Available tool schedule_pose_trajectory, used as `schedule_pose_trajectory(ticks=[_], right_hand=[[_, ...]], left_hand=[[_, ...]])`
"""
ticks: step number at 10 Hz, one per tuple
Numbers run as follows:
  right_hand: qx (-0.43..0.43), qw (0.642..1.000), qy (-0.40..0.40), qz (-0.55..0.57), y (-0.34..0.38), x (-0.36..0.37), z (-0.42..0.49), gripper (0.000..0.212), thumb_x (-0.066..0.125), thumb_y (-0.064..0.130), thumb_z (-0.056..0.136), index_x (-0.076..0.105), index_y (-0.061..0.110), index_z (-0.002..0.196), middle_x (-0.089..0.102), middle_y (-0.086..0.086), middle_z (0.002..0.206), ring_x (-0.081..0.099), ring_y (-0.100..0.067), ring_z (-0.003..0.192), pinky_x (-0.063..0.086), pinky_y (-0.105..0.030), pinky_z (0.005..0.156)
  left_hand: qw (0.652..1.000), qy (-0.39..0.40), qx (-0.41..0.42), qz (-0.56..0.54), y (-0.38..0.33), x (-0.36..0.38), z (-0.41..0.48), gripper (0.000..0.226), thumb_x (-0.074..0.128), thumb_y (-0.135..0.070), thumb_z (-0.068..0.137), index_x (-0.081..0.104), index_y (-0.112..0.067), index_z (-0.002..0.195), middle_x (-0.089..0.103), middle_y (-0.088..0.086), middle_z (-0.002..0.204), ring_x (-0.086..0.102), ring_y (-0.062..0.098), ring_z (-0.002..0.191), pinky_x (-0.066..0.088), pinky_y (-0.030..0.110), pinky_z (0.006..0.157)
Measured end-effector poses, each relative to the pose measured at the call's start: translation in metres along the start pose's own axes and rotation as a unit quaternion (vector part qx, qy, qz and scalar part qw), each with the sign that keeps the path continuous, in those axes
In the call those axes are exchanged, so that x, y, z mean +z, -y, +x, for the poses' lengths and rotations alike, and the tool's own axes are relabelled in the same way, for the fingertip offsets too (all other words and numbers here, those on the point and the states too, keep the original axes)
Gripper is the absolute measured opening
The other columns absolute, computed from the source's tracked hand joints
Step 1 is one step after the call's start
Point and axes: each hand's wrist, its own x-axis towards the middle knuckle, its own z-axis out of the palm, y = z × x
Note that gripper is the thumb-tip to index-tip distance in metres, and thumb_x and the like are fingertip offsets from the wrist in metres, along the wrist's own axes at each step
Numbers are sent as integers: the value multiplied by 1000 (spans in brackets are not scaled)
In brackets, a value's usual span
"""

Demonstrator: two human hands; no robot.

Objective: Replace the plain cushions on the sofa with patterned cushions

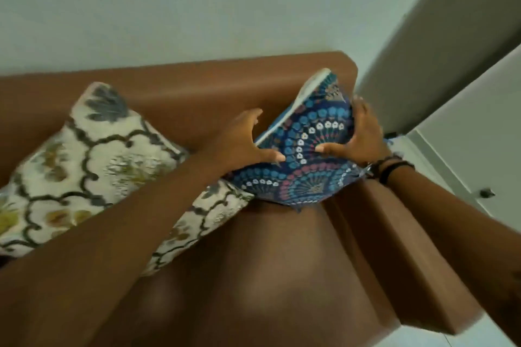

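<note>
A blue patterned cushion (308,146) with fan motifs stands tilted in the right corner of the brown sofa (270,262), leaning toward the backrest. My left hand (242,144) grips its left edge and my right hand (358,135) grips its right side, thumbs pressed on the front face. A cream patterned cushion (93,166) with dark lattice lines and leaf motifs rests against the backrest to the left, its lower right corner tucked under the blue one. My left forearm crosses over it. No plain cushion is in view.
The sofa's right armrest (400,234) runs down beside the blue cushion. A pale wall (197,8) stands behind the sofa. At the right are a grey door (439,45) and a white cupboard front (479,135) with a small knob (487,193).
</note>
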Motion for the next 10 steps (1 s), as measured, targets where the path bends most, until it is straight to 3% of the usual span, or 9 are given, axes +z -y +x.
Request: schedule_pose_trajectory(ticks=[1, 2, 3, 4, 6, 8, 9, 10], right_hand=[[41, 992, 105, 55, -65, 3, 27, 139, 77, 79, 30, 17, 28, 145, 38, -6, 149, 41, -27, 132, 37, -44, 108], [14, 976, 189, 105, -99, 14, 42, 130, 86, 62, 33, 24, 29, 143, 42, 6, 143, 45, -19, 126, 42, -47, 106], [9, 975, 151, 160, -112, 23, 47, 120, 92, 44, 44, 27, 24, 142, 47, 3, 136, 48, -18, 121, 44, -40, 100], [4, 972, 116, 207, -116, 25, 45, 105, 91, 30, 58, 30, 18, 143, 48, -7, 143, 48, -27, 129, 44, -52, 105], [15, 971, 65, 228, -112, 30, 36, 92, 89, 37, 60, 42, 15, 136, 56, -6, 135, 55, -25, 121, 51, -43, 98], [33, 962, 87, 258, -112, 34, 22, 96, 88, 35, 60, 36, 16, 138, 54, -6, 137, 54, -24, 122, 50, -48, 99], [11, 971, 108, 211, -106, 20, 25, 104, 87, 43, 59, 31, 17, 143, 51, -6, 141, 51, -25, 127, 47, -51, 103], [28, 989, 106, 102, -99, 3, 14, 121, 83, 60, 55, 21, 12, 147, 38, -11, 150, 39, -31, 136, 39, -53, 109]], left_hand=[[993, 38, -80, 74, 10, 51, 32, 110, 89, -60, 54, 39, -13, 140, 47, 10, 146, 49, 31, 131, 48, 51, 104], [993, 16, -110, -45, 20, 79, 33, 111, 95, -42, 57, 33, -15, 145, 44, 5, 151, 45, 25, 138, 42, 49, 112], [988, -39, -73, -128, 17, 88, 37, 79, 89, -24, 72, 48, -13, 138, 61, 5, 138, 59, 21, 126, 50, 49, 105], [990, -81, -51, -106, 3, 82, 47, 53, 79, -18, 84, 56, -6, 131, 67, 10, 128, 65, 23, 116, 55, 50, 99], [993, -90, -43, -58, -8, 68, 52, 49, 80, -19, 83, 58, -8, 125, 71, 8, 120, 70, 21, 106, 58, 47, 92], [990, -89, -96, -50, -6, 64, 43, 60, 89, -32, 71, 53, -11, 114, 68, 6, 115, 69, 20, 100, 59, 51, 86], [989, -86, -118, -39, -11, 60, 30, 81, 88, -48, 67, 47, -18, 131, 56, 7, 133, 60, 26, 118, 53, 55, 97], [981, -122, -135, 63, -21, 57, 5, 113, 77, -68, 66, 24, -18, 152, 34, 7, 156, 37, 33, 141, 36, 58, 113]])
